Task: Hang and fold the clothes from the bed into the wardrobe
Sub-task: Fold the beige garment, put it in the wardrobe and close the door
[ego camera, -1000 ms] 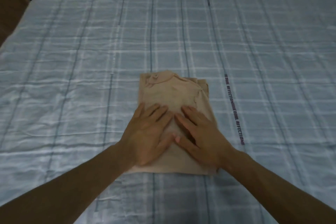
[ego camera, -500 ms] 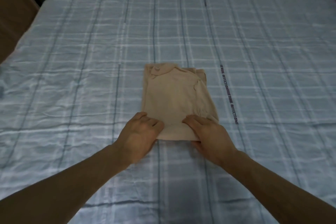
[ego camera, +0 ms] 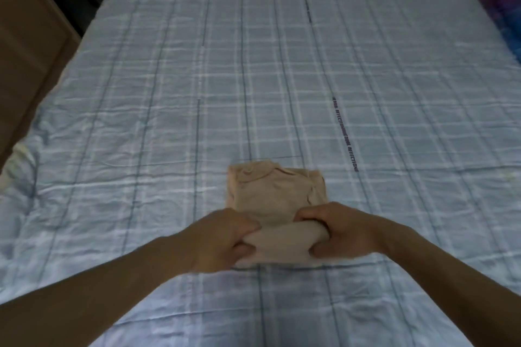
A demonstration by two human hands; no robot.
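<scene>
Partly hidden, the beige garment [ego camera: 275,191] has its near edge under the left hand [ego camera: 225,236] and right hand [ego camera: 338,231], both gripping its rolled fold; collar points far along the bed [ego camera: 169,93].

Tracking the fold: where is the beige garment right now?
In the head view the beige garment lies centre-low on the checked bedsheet, its near edge held by the left hand and right hand.
</scene>
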